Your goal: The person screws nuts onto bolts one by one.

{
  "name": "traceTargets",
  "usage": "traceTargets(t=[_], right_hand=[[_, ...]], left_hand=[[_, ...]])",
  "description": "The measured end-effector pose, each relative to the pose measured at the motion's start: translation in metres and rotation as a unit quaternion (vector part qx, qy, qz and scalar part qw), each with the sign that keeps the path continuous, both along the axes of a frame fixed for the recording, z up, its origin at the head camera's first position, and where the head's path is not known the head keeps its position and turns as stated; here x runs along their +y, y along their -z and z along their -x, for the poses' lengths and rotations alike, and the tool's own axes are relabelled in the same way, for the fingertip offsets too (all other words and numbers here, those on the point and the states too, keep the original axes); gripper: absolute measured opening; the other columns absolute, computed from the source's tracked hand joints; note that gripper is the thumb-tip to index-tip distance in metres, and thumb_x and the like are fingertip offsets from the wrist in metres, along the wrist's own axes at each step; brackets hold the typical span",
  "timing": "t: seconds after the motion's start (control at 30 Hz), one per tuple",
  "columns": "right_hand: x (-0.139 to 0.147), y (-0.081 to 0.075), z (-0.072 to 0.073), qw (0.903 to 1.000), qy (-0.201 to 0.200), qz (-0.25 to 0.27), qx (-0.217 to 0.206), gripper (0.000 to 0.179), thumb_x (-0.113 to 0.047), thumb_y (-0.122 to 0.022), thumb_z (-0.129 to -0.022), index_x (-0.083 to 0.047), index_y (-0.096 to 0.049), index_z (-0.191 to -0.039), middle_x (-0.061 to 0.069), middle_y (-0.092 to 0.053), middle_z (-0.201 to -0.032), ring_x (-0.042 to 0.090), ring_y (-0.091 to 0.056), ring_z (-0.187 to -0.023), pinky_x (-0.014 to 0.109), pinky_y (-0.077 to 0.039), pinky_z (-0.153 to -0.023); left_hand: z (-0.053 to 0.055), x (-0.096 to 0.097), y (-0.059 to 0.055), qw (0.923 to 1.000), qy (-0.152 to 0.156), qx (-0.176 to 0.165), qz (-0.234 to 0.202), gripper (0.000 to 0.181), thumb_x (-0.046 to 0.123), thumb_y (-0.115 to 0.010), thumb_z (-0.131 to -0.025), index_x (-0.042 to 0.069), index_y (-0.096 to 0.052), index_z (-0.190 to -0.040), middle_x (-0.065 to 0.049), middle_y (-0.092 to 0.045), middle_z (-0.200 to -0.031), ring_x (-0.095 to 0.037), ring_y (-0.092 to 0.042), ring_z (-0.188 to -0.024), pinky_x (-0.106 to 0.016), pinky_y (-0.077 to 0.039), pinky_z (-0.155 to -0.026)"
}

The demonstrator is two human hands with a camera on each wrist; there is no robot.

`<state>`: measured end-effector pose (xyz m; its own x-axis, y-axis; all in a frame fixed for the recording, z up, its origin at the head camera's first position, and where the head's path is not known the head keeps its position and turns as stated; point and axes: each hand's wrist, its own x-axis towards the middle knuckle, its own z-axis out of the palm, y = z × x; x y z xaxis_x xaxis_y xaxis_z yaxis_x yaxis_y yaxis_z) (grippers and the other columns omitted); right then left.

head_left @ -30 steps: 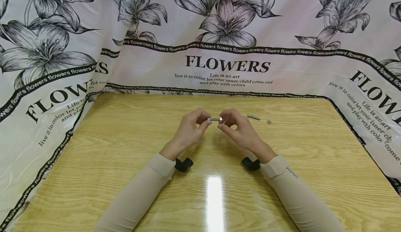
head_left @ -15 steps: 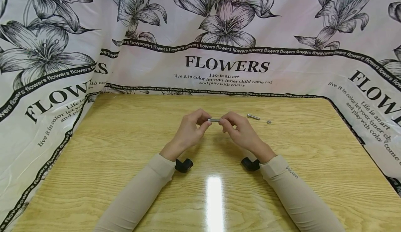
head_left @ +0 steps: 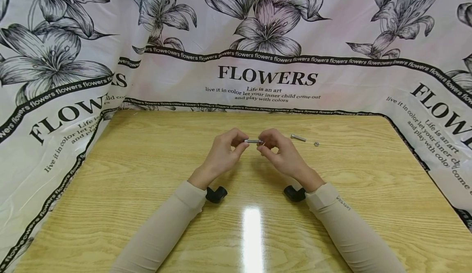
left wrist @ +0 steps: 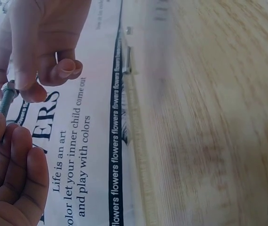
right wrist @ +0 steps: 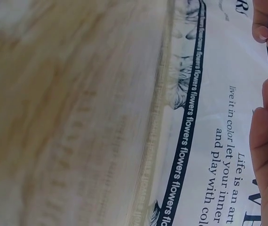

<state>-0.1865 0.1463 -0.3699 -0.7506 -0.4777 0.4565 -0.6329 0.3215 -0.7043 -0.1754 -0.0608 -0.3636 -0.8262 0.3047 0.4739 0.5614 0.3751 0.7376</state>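
Above the table, my left hand [head_left: 223, 152] pinches a metal bolt [head_left: 252, 141] near its left end, between thumb and fingers. The bolt lies roughly level, pointing toward my right hand [head_left: 282, 154]. A hex nut [left wrist: 8, 88] sits on the threads at that end, as the left wrist view shows. My right thumb and forefinger are curled around the nut, one on either side; how firmly they touch it is hard to see. In the right wrist view the bolt is out of sight, with only parts of both hands at the right edge.
A second bolt [head_left: 298, 137] and a loose nut [head_left: 316, 144] lie on the wooden table [head_left: 166, 154], beyond my right hand. A flower-printed sheet [head_left: 269, 80] hangs behind and along both sides. Black wrist pieces [head_left: 216, 194] show beneath both cuffs.
My right fingers closed over the bolt's nut end half a second ago, then loosened so the nut shows again. My left hand has kept its hold in place.
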Motion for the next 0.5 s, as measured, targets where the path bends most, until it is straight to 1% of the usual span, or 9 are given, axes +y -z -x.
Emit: traceTargets(t=[0.07,0.2,0.27,0.33,0.43,0.5], right_hand=[[-0.002,-0.006,-0.004,1.0000,0.002,0.000,0.004,0.020,0.003,-0.060,-0.091,0.003,-0.054,-0.110,0.012,-0.063,-0.087,0.025,-0.061,-0.069,0.035,-0.051,-0.066],[-0.006,-0.023,-0.016,0.9996,0.018,-0.014,-0.015,0.009,0.000,-0.056,-0.094,0.003,-0.060,-0.102,0.008,-0.062,-0.082,0.028,-0.060,-0.071,0.033,-0.048,-0.064],[-0.006,-0.028,-0.019,0.9991,0.026,-0.022,-0.025,0.009,-0.001,-0.055,-0.096,0.003,-0.062,-0.099,0.006,-0.061,-0.081,0.028,-0.059,-0.072,0.032,-0.047,-0.064],[-0.007,-0.030,-0.020,0.9988,0.027,-0.026,-0.031,0.009,-0.002,-0.054,-0.096,0.003,-0.062,-0.098,0.006,-0.060,-0.080,0.031,-0.060,-0.073,0.032,-0.046,-0.064],[-0.002,-0.015,-0.010,0.9985,0.025,-0.024,-0.042,0.013,-0.011,-0.053,-0.099,-0.002,-0.063,-0.101,0.006,-0.061,-0.082,0.027,-0.060,-0.073,0.037,-0.047,-0.064],[0.001,-0.005,-0.004,0.9980,0.025,-0.024,-0.053,0.015,-0.017,-0.054,-0.099,-0.007,-0.062,-0.107,0.006,-0.062,-0.086,0.023,-0.060,-0.073,0.040,-0.047,-0.065]], left_hand=[[0.000,0.000,0.000,1.0000,0.001,0.001,-0.001,0.009,0.003,-0.064,-0.090,0.004,-0.063,-0.099,-0.004,-0.067,-0.088,-0.012,-0.063,-0.077,-0.026,-0.053,-0.070],[0.000,0.000,0.000,1.0000,0.003,0.002,-0.004,0.009,0.002,-0.064,-0.090,0.004,-0.063,-0.099,-0.004,-0.067,-0.088,-0.013,-0.063,-0.077,-0.026,-0.053,-0.071],[0.000,0.000,0.000,1.0000,0.004,0.000,-0.004,0.009,0.002,-0.065,-0.090,0.004,-0.063,-0.099,-0.004,-0.067,-0.087,-0.012,-0.062,-0.076,-0.026,-0.053,-0.071],[0.000,0.000,0.000,1.0000,0.006,-0.002,-0.003,0.010,0.002,-0.065,-0.090,0.004,-0.063,-0.099,-0.004,-0.067,-0.087,-0.012,-0.062,-0.076,-0.027,-0.053,-0.071],[0.000,0.000,0.001,1.0000,0.005,-0.004,-0.002,0.010,0.002,-0.065,-0.090,0.004,-0.063,-0.099,-0.003,-0.067,-0.087,-0.011,-0.062,-0.076,-0.027,-0.053,-0.071],[0.000,0.000,0.001,1.0000,0.006,-0.004,-0.003,0.010,0.002,-0.064,-0.090,0.004,-0.063,-0.099,-0.003,-0.067,-0.088,-0.012,-0.062,-0.076,-0.028,-0.053,-0.071]])
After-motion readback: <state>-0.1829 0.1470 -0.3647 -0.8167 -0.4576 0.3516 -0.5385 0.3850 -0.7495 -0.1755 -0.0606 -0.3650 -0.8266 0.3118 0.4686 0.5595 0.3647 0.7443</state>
